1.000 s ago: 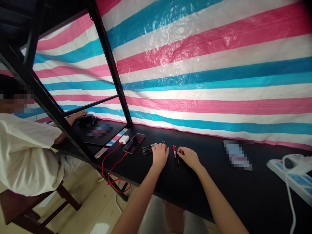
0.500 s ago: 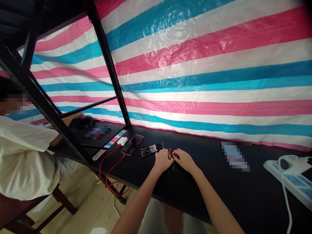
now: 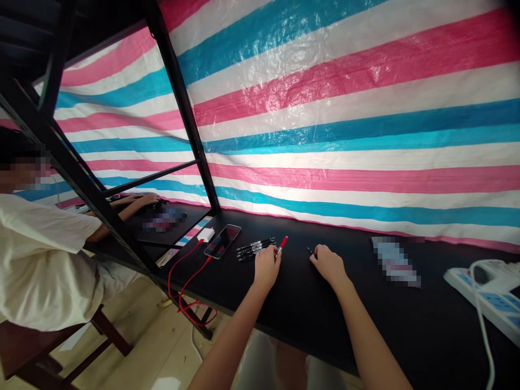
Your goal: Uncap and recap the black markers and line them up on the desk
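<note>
My left hand (image 3: 266, 268) is closed round a pen with a red end (image 3: 283, 244), which sticks up and to the right from between thumb and fingers. Just behind and left of that hand, several black pens (image 3: 252, 249) lie side by side on the black desk (image 3: 300, 303). To the right, apart from it, my right hand (image 3: 329, 266) rests low over the desk with its fingers pinched. A short, thin black pen-like piece (image 3: 309, 251) pokes out leftward from those fingers; the rest of it is hidden.
Left of the pens lie a phone (image 3: 222, 241) and a white charger (image 3: 206, 234) with a red cable (image 3: 171, 271). On the right are a blurred-out packet (image 3: 396, 262) and a white power strip (image 3: 483, 298). Beyond the black frame (image 3: 182, 108), a person (image 3: 44, 260) sits at another desk.
My hands have moved apart, the left carrying the red-ended pen and the right the thin black piece. The other person's arm has reached farther right over their desk.
</note>
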Motion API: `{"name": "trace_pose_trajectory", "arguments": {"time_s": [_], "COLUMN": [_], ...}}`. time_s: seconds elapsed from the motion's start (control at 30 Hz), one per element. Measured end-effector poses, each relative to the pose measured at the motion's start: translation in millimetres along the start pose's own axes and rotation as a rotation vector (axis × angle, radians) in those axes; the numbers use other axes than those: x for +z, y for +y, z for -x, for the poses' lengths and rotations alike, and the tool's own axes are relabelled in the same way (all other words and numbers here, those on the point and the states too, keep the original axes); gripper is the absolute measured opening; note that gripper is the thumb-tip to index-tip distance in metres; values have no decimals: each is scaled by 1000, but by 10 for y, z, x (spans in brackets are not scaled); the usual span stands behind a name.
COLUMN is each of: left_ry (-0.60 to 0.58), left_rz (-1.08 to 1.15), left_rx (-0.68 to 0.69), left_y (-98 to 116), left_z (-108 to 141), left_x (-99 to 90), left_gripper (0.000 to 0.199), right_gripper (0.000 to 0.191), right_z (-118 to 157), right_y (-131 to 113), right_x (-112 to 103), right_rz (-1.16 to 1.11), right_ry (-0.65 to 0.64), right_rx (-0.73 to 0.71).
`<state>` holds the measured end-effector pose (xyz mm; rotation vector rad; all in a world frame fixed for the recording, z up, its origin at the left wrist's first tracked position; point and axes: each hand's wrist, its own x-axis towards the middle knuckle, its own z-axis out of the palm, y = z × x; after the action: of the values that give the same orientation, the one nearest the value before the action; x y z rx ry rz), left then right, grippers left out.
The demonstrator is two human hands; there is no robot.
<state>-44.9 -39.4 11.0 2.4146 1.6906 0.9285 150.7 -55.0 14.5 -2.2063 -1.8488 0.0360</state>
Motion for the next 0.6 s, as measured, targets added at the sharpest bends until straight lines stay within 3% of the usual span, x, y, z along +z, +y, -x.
{"name": "trace_pose_trajectory", "arguments": {"time_s": [0.13, 0.37, 0.47, 0.6], "left_ry": [23, -19, -27, -44], "left_rz": [-3, -68, -87, -104], "left_rx": [30, 44, 56, 70], "left_y": [13, 19, 12, 7], "left_z": [10, 9, 5, 1], "left_x": [-18, -23, -6, 1], "left_gripper": [18, 15, 13, 13], "right_gripper": [14, 11, 18, 30], "right_z": [1, -27, -78, -155], "right_y": [-9, 24, 5, -27], "right_x": [14, 13, 35, 57], "right_rz": [34, -179, -489, -1105], "right_ry": [-33, -6, 64, 106], "right_rx": [10, 19, 20, 75]}}
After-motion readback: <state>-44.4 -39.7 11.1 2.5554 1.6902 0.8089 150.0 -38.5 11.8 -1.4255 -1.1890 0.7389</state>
